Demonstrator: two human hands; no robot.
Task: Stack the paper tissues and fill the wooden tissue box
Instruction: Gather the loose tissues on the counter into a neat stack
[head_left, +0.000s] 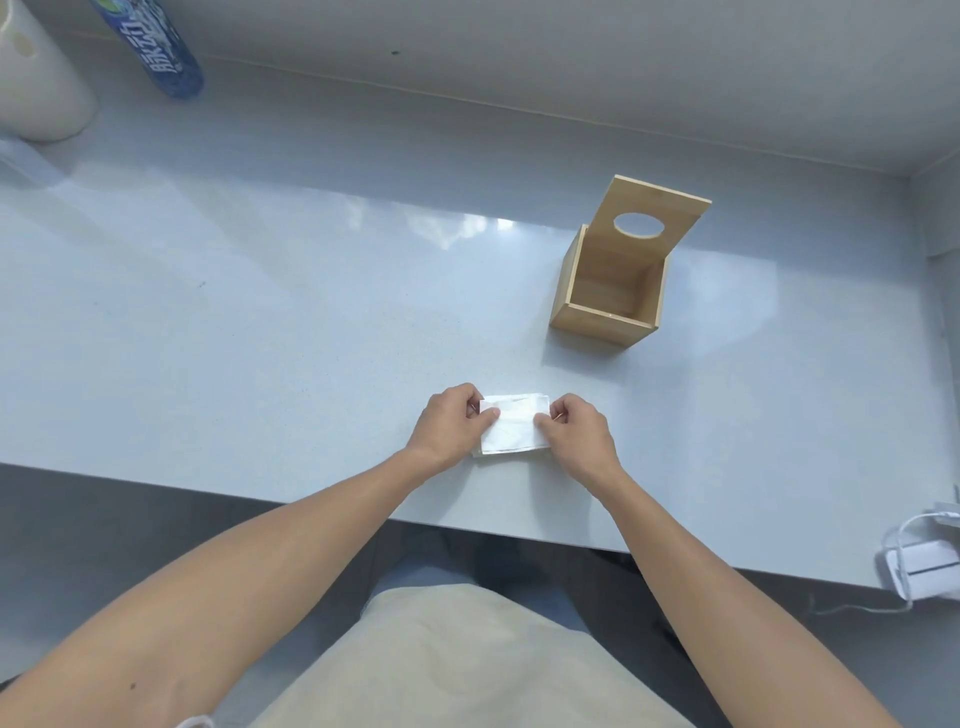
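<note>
Tissues (511, 426) lie in a small white folded pile on the pale grey table (260, 322), near its front edge and just in front of the person. The left hand (451, 427) pinches the pile's left edge, thumb on top and fingers curled beside and under it; the right hand (575, 434) does the same on the right edge, so the pile is squeezed lightly between both. A second layer peeks out at the near edge, which suggests the sheets are not yet perfectly squared. Paper like this is very light, soft and limp: it will sag if lifted by one corner, slide sheet over sheet, and crease or tear under a hard pinch. The safest hold, I judge, is the present one, at two opposite edges with thumbs above and fingers beneath, keeping the layers pressed together so they travel as one block. The wooden tissue box (605, 306) stands farther back and to the right, well apart from the pile, its lid (657, 218) with the oval hole swung up at the far side, leaving the top open. It looks empty inside. The opening seems a close match for the folded pile, so the stack probably needs to go in level, lowered straight down rather than dropped.
</note>
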